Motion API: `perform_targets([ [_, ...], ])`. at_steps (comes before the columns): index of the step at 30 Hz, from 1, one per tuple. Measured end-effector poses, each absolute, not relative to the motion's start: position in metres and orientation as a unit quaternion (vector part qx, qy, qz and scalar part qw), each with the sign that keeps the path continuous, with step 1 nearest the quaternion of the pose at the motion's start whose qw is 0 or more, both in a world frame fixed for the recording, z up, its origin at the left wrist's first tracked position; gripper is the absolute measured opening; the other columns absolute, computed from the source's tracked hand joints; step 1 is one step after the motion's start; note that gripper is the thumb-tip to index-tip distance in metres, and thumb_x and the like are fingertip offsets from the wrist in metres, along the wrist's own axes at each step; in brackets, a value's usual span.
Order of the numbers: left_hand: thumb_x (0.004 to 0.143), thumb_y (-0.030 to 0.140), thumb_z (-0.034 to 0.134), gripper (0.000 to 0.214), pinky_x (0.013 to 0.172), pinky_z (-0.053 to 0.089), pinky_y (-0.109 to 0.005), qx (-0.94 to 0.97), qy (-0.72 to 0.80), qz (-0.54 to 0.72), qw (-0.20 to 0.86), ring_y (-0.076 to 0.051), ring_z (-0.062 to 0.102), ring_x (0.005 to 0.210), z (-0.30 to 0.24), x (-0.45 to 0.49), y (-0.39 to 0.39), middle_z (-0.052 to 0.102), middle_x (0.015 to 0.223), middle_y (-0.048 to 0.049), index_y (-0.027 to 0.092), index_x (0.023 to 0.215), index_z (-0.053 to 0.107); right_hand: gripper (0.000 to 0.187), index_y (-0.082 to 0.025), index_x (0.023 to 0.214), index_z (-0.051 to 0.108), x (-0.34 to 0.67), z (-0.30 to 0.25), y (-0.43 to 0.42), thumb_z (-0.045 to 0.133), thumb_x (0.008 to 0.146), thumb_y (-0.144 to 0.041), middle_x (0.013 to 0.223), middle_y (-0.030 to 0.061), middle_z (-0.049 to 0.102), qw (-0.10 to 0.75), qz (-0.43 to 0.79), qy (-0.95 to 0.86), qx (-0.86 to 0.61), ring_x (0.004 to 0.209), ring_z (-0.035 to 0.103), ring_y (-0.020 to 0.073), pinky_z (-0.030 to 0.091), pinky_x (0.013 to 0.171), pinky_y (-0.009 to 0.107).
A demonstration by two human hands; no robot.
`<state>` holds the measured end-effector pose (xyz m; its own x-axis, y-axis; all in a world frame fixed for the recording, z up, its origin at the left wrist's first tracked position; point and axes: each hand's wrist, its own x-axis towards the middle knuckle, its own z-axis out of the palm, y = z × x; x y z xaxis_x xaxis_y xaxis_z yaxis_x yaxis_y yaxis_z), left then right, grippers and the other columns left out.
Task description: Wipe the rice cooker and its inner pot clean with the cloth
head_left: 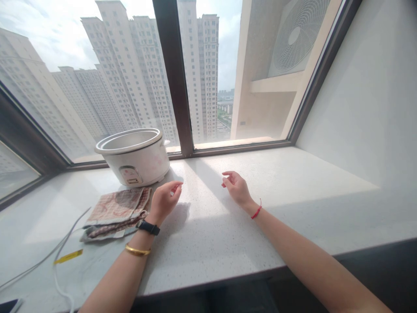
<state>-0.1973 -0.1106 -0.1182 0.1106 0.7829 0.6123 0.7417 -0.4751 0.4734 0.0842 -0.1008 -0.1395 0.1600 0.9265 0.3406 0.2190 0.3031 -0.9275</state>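
My left hand [165, 201] hovers over the white speckled sill, just right of a folded cloth [117, 206] and in front of the rice cooker [143, 163]. Its fingers are curled, with the thumb close to the fingertips and nothing visible between them. My right hand [237, 188] is in the air over the middle of the sill, fingers loosely bent and a little apart, holding nothing. The rice cooker is white and oval, stands upright without a lid, and has a small switch panel at its front. The cloth is reddish checked and grey, partly hidden behind my left wrist.
A grey-white cable [58, 252] with a yellow tag [69, 256] runs along the left of the sill [208, 243]. A dark-screened device [11, 305] shows at the bottom left corner. Dark-framed windows [177, 78] close off the back, and a white wall [361, 108] the right.
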Motion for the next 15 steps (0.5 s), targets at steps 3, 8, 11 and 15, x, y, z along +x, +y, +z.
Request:
perform_targets([
  [3, 0.087, 0.029, 0.055, 0.025, 0.068, 0.051, -0.029, 0.744, 0.514, 0.425, 0.029, -0.019, 0.069, 0.071, -0.1178, -0.1975, -0.1101, 0.078, 0.082, -0.0035, 0.019, 0.095, 0.077, 0.033, -0.018, 0.103, 0.065, 0.0842, -0.1396, -0.1005, 0.059, 0.081, -0.043, 0.070, 0.0003, 0.064, 0.571, 0.308, -0.568, -0.505, 0.074, 0.070, 0.0212, 0.052, 0.076, 0.036],
  [8, 0.087, 0.030, 0.055, 0.026, 0.067, 0.050, -0.029, 0.744, 0.516, 0.424, 0.032, -0.019, 0.069, 0.073, -0.1192, -0.1982, -0.1085, 0.078, 0.084, -0.0034, 0.019, 0.096, 0.077, 0.033, -0.019, 0.103, 0.064, 0.0842, -0.1399, -0.1004, 0.059, 0.081, -0.043, 0.070, 0.0004, 0.064, 0.573, 0.308, -0.567, -0.505, 0.074, 0.069, 0.0212, 0.052, 0.076, 0.036],
  [11, 0.087, 0.030, 0.054, 0.027, 0.069, 0.050, -0.030, 0.740, 0.523, 0.422, 0.032, -0.019, 0.069, 0.073, -0.1195, -0.2000, -0.1076, 0.078, 0.084, -0.0034, 0.019, 0.097, 0.077, 0.033, -0.019, 0.103, 0.064, 0.0848, -0.1402, -0.1004, 0.059, 0.082, -0.043, 0.071, 0.0004, 0.065, 0.572, 0.307, -0.569, -0.505, 0.074, 0.070, 0.0211, 0.052, 0.076, 0.036],
  [15, 0.086, 0.030, 0.055, 0.027, 0.071, 0.049, -0.031, 0.733, 0.532, 0.422, 0.035, -0.019, 0.069, 0.072, -0.1190, -0.2032, -0.1070, 0.078, 0.084, -0.0039, 0.018, 0.095, 0.077, 0.033, -0.018, 0.103, 0.064, 0.0854, -0.1406, -0.0998, 0.059, 0.082, -0.043, 0.071, 0.0004, 0.065, 0.569, 0.306, -0.569, -0.508, 0.074, 0.070, 0.0211, 0.052, 0.076, 0.036],
])
